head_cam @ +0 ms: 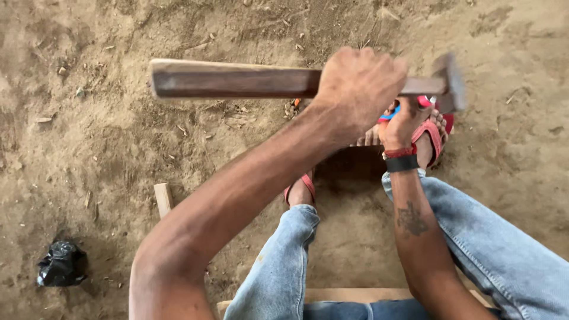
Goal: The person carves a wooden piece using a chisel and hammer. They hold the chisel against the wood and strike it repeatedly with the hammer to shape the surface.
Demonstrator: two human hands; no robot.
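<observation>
The left hand [358, 89] is clenched in a full grip around the wooden handle of a hammer [237, 80], fingers wrapped tight just behind the metal head, which sits at the right end of the tool. The handle runs level across the view, its free end jutting far out to the left. Just below the hammer head, the right hand [403, 124] has its grip closed on a small tool with a blue and red handle [409, 106], held upright against a dark wooden piece [355, 163] lying between the feet; how the tip meets the wood is hidden by the hand. A black band and a red band circle the right wrist. Red sandals [435, 139] and blue jeans [284, 266] frame the work. On the sandy ground [89, 148] lie a short wooden stake [163, 198] and, further left, a crumpled black plastic bag [61, 264]
</observation>
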